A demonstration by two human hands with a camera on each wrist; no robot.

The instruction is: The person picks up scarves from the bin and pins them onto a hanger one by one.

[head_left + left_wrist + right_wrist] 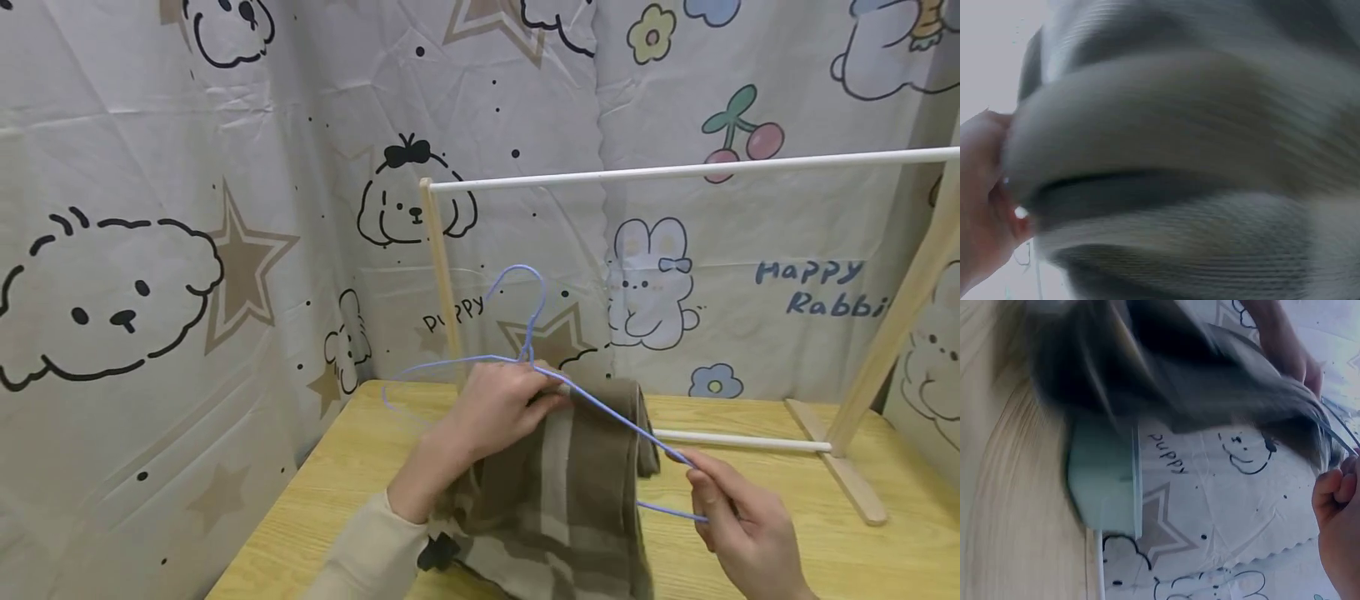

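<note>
A blue clothes hanger [600, 404] is held upright, its hook pointing up. Brown striped cloth [592, 492] hangs in folds through it, passing below the upper bar; its garment type is unclear. My left hand [506, 408] pinches the cloth's upper edge, just under the hook. With my right hand [750, 521] I grip the hanger's right end, thumb and fingers curled round the wire. In the left wrist view, blurred cloth [1147, 125] fills most of the picture, with left fingers at its edge. The right wrist view has the right hand [1338, 512] at the hanger wire.
A rack with a white top rail [675, 172] and wooden posts stands behind the hands on a wooden table [300, 533]. The right wrist view also shows a pale green container [1104, 478] on the table. A printed curtain [262, 150] surrounds the table's back and left.
</note>
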